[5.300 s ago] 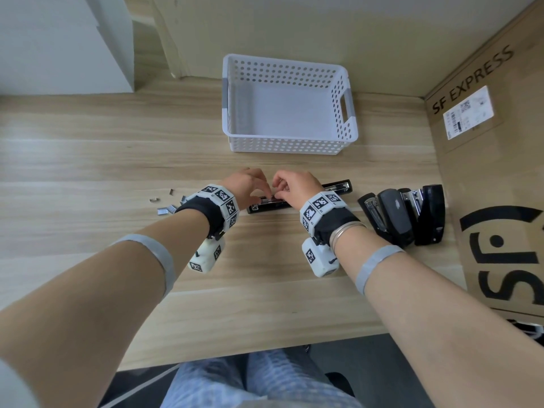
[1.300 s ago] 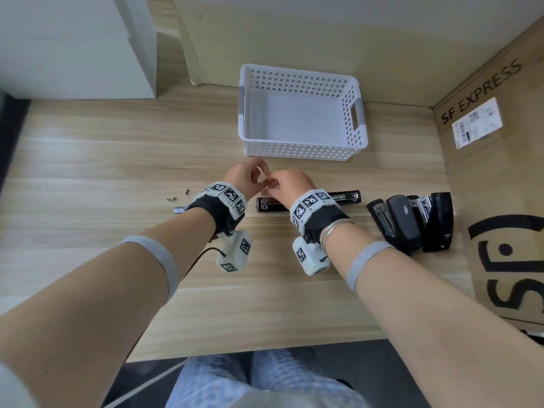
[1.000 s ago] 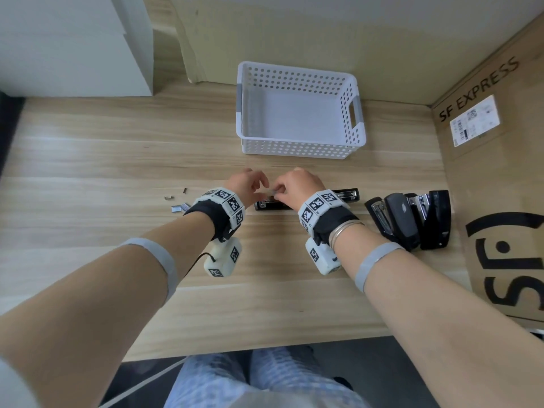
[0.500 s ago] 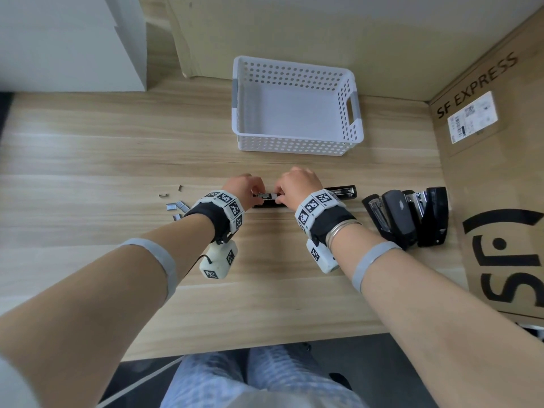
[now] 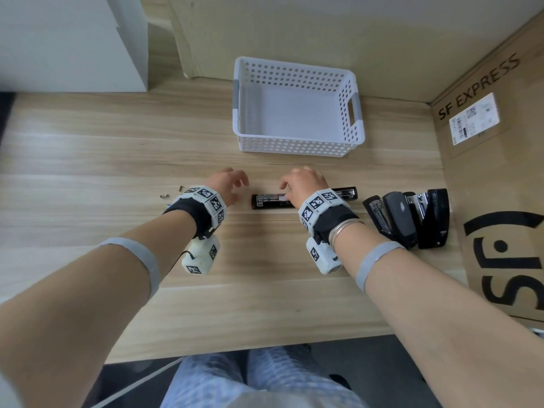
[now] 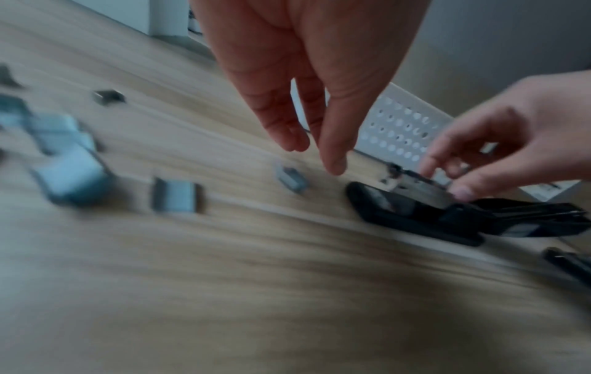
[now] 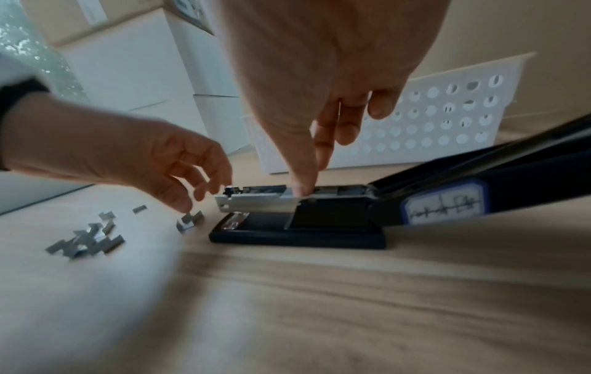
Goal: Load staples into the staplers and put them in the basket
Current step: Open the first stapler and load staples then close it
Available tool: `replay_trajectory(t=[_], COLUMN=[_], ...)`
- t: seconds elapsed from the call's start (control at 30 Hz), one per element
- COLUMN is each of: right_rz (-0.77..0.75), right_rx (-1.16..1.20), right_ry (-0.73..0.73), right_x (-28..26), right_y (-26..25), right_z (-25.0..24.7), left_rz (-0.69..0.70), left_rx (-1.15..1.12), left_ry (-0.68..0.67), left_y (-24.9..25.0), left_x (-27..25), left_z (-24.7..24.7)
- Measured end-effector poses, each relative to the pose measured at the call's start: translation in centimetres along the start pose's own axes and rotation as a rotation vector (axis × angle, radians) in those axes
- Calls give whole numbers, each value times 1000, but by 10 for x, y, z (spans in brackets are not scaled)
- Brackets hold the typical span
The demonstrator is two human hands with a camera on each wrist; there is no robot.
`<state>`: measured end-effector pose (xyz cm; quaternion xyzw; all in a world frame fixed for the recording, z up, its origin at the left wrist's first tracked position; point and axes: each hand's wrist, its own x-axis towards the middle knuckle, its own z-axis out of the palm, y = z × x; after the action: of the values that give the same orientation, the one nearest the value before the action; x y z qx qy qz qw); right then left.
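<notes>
From the head view, the opened stapler (image 5: 272, 200) lay flat on the wooden table (image 5: 88, 160), near of the white basket (image 5: 297, 148), which sat at the far side. The right hand (image 5: 303, 184) rested its fingertips on the stapler's metal channel. The left hand (image 5: 228, 185) hovered just left of the stapler, fingers loosely spread and holding nothing. More staplers (image 5: 409, 219) were bunched to the right, against a cardboard box (image 5: 497, 184).

From the left wrist, the left hand's fingers (image 6: 332, 141) hung relaxed above a small staple strip (image 6: 291, 178) on the table; further staple pieces (image 6: 176, 194) lay blurred to the left.

From the right wrist, the right thumb (image 7: 302, 182) and a finger pressed down on the silver magazine (image 7: 255, 200); whether they pinched staples could not be told. Loose staples (image 7: 86, 240) were scattered on the left.
</notes>
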<state>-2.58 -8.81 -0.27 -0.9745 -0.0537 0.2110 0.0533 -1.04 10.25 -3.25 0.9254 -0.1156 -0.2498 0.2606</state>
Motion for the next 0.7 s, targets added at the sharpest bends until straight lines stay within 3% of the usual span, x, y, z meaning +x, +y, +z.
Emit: replay_trajectory(t=[0.13,0.43,0.7], right_rz=[19,-4,-3], right_rx=[39,87,95], right_ry=[56,27,15], right_x=[0,0,1], right_y=[-2,-11,-8], right_z=[-1,5,5], left_rz=[-24,9,-55], left_rx=[80,48,148], left_ry=[5,49,-24], left_y=[-16,-18,-15], left_x=[-8,-8,-4], left_z=[-8,9,5])
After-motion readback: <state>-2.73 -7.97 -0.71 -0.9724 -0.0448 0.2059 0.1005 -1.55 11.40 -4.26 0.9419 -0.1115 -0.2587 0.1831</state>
